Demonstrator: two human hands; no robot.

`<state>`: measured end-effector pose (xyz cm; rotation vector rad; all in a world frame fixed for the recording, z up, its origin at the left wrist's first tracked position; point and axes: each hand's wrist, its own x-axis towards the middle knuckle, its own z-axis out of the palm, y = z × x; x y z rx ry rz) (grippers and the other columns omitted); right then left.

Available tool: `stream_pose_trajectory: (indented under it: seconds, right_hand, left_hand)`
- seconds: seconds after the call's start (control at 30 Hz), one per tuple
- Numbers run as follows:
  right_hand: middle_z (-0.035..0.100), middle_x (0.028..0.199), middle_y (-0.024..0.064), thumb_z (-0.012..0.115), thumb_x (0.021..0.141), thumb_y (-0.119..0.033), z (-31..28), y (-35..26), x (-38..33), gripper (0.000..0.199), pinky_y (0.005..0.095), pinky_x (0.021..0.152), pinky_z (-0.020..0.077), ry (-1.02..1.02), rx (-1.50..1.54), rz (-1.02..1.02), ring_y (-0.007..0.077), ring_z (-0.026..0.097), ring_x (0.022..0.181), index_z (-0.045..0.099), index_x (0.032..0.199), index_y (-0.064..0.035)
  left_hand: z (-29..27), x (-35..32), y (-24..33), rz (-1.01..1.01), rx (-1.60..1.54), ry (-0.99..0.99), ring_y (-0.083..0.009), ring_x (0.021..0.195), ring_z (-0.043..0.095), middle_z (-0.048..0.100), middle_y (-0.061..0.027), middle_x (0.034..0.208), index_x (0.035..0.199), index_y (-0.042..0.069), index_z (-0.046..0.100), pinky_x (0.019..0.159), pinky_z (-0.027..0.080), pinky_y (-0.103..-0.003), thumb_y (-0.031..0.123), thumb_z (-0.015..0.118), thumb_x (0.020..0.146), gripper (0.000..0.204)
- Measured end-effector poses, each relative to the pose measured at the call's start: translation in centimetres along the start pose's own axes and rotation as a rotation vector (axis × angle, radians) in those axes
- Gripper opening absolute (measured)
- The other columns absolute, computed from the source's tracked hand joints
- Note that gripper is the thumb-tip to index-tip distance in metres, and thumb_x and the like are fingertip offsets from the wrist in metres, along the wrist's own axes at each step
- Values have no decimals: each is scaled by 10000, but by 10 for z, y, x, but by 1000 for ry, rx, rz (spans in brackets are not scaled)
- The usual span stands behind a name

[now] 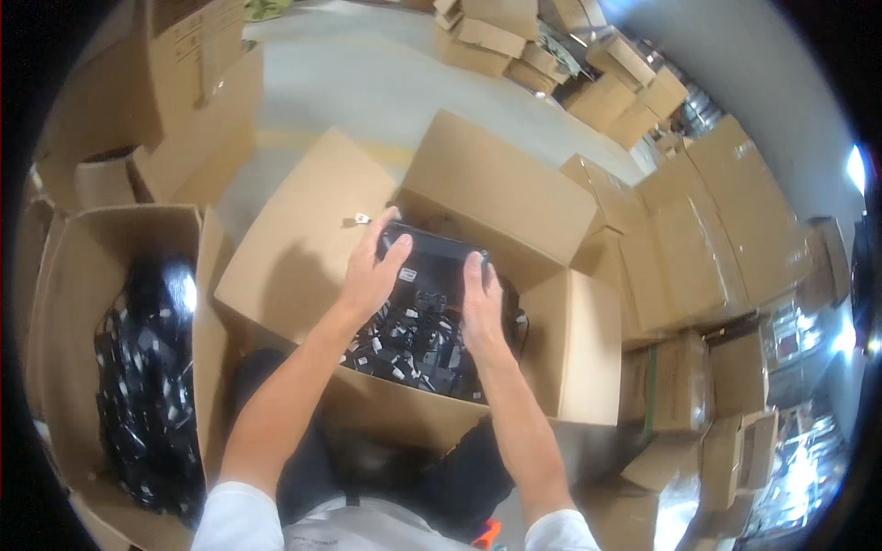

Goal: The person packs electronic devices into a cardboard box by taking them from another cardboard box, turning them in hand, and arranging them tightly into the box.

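Observation:
An open cardboard box stands in front of me with its flaps spread. Inside lies a pile of black cables with white connectors or tags. At the far side of the pile, my left hand and my right hand grip the two ends of a flat black rectangular thing; its exact kind cannot be made out. Both thumbs rest on top of it, while the other fingers are partly hidden along its edges. A short lead with a white tag sticks out near my left fingertips.
At my left, a tall open carton holds shiny black bagged items. Stacked cartons crowd the right side, and more boxes lie across the grey floor. An orange object shows by my waist.

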<state>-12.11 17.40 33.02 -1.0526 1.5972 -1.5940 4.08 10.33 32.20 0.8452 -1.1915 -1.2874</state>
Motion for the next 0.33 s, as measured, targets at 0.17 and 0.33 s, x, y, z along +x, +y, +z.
stream_pose_trajectory:
  seconds: [0.17,0.33]
  right_hand:
    - [651,1016,67,623,984,-486,13,8,-9,522,320,853,475,81,26,55,146,550,920,642,1026,34]
    - [666,1107,96,740,881,-513,1,5,-8,636,301,838,503,-207,-32,105,166,611,965,598,1244,-11]
  left_hand:
    - [-8,-2,-8,122,369,8,-207,1131,606,674,-120,1199,1279,-12,608,1010,450,-328,279,533,1040,384]
    - [-31,20,-22,-127,194,29,-194,1139,608,684,-115,1201,1279,44,649,1032,435,-321,326,515,1055,384]
